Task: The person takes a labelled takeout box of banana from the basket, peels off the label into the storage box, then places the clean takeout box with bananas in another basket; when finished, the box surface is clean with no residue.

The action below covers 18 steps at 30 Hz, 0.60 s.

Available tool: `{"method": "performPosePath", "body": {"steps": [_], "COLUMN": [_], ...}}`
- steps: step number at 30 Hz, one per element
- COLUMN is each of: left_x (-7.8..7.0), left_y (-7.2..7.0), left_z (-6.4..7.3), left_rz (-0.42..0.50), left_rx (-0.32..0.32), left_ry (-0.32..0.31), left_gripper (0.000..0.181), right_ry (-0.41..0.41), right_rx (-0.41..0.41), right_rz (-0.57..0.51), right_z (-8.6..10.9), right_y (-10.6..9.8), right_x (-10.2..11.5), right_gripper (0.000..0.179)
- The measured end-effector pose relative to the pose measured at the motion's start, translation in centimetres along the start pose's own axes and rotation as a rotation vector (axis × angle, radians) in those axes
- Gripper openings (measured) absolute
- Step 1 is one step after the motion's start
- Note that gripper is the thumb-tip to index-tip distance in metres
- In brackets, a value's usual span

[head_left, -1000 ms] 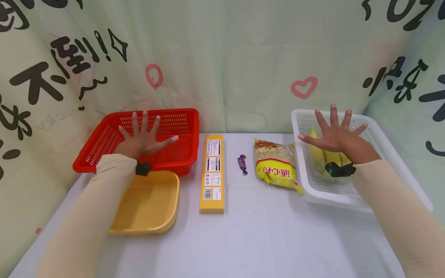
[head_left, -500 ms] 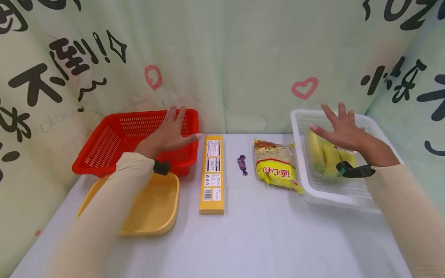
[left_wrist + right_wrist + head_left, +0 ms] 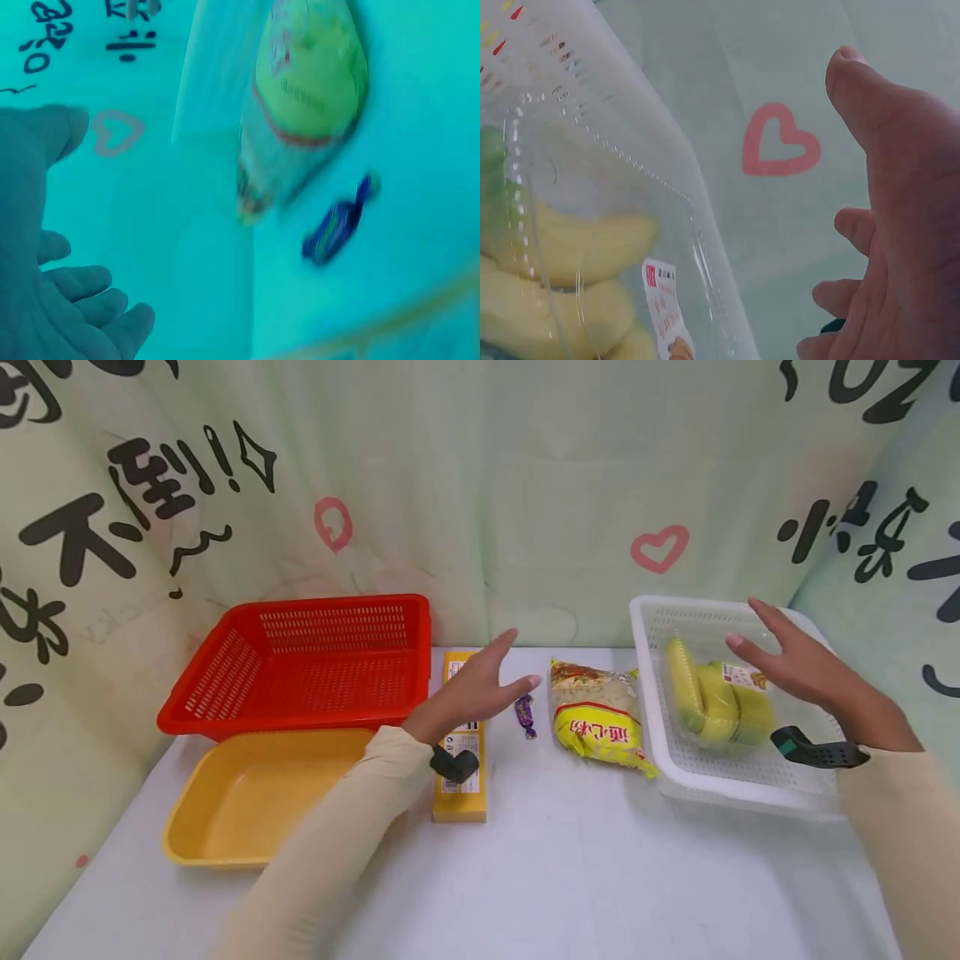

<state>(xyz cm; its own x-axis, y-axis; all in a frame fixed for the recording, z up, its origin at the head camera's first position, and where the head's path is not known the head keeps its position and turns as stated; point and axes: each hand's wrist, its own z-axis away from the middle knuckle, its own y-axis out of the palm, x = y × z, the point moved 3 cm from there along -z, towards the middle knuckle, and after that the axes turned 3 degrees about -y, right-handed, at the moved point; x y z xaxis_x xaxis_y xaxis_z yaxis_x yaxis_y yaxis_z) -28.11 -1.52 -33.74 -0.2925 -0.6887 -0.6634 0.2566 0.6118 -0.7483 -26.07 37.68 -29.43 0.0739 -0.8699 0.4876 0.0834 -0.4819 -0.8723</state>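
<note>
My left hand (image 3: 474, 692) hovers above the long yellow box (image 3: 460, 793), thumb and fingers spread apart and nothing held. Just beyond its thumb lies a small candy in a purple wrapper (image 3: 525, 718), also visible in the left wrist view (image 3: 334, 231). A yellow bag of pasta (image 3: 602, 714) lies to the right of the candy. Over the right part of the white basket (image 3: 750, 792) is my right hand (image 3: 813, 668), extended and holding nothing. Inside that basket sits a clear pack of bananas (image 3: 716, 697) with a label, seen close in the right wrist view (image 3: 585, 247).
A red perforated basket (image 3: 337, 677) stands at the back left. In front of it is a yellow plastic tray (image 3: 247, 802), partly behind my left sleeve. A printed curtain (image 3: 525, 485) closes off the back and sides of the white table (image 3: 585, 868).
My left hand has swept right, from over the red basket to above the yellow box. My right hand has shifted right and turned, uncovering more of the banana pack. The objects stay put.
</note>
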Motion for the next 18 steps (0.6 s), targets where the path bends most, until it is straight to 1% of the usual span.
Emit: {"method": "performPosePath", "body": {"steps": [4, 8, 10, 11, 15, 18], "left_x": [-1.0, -2.0, -2.6, -2.9, -4.1, -5.0], "left_y": [3.1, 5.8, 6.8, 7.2, 8.9, 10.1], "left_z": [-0.3, -0.2, -0.1, -0.1, -0.3, -0.5], "left_rz": [0.161, 0.321, 0.363, 0.369, 0.399, 0.435], "left_rx": [-0.002, 0.027, 0.035, 0.036, 0.042, 0.055], "left_ry": [-0.012, 0.019, 0.038, 0.045, 0.046, 0.043], "left_gripper": [0.073, 0.067, 0.064, 0.063, 0.060, 0.063], "right_ry": [0.046, 0.060, 0.063, 0.068, 0.089, 0.120], "right_rx": [0.021, 0.028, 0.037, 0.041, 0.052, 0.013], "right_rz": [-0.038, -0.047, -0.047, -0.048, -0.043, -0.038], "right_z": [1.2, 2.0, 2.3, 2.4, 2.7, 2.7], "right_y": [-0.1, 0.2, 0.3, 0.3, 0.5, 0.6], "right_x": [-1.8, -3.3, -3.9, -4.2, -5.4, -6.5], "right_gripper": [0.088, 0.087, 0.087, 0.087, 0.086, 0.086]}}
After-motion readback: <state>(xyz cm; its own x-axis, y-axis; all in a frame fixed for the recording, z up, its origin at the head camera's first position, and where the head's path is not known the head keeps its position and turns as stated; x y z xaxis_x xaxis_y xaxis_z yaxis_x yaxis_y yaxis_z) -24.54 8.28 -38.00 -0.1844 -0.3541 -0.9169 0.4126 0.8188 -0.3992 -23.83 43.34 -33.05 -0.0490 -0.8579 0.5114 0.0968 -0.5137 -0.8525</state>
